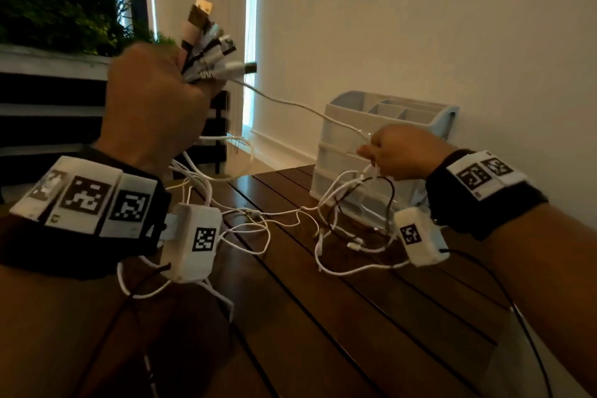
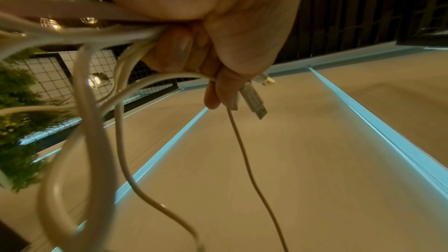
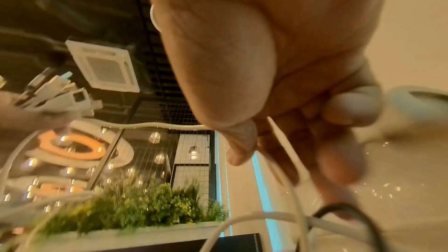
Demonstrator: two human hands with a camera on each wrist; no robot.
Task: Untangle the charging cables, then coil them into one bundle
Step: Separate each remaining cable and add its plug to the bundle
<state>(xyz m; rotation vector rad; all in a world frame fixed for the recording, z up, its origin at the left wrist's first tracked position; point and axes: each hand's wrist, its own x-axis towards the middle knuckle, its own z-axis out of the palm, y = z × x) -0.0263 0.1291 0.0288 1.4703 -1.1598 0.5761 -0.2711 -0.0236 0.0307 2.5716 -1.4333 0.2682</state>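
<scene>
Head view shows the left hand (image 1: 151,100) raised and clenched round a fan of USB plugs (image 1: 210,48), all the connector ends gathered at one spot, which I judge is meant to give the coil a common starting point. From that fist one white cable (image 1: 290,103) runs across to the right hand (image 1: 403,152), whose thumb and fingers pinch it, probably so that this strand can be drawn free of the rest. Below, the remaining charging cables (image 1: 258,223), mostly white with at least one black, lie in loose crossing loops on the dark slatted table (image 1: 323,317), so the untangling looks only partly done.

Left wrist view confirms the grip: several cords leave the closed fingers (image 2: 174,53) and hang down, with a plug (image 2: 254,101) poking out beyond them. Right wrist view is blurred, though a white strand does seem to pass under the thumb (image 3: 237,141).

A pale blue desk organizer (image 1: 387,145) stands at the table's far edge, just behind the right hand and close to the loops, where cable could catch on it. Greenery (image 1: 48,10) sits behind the left hand.
</scene>
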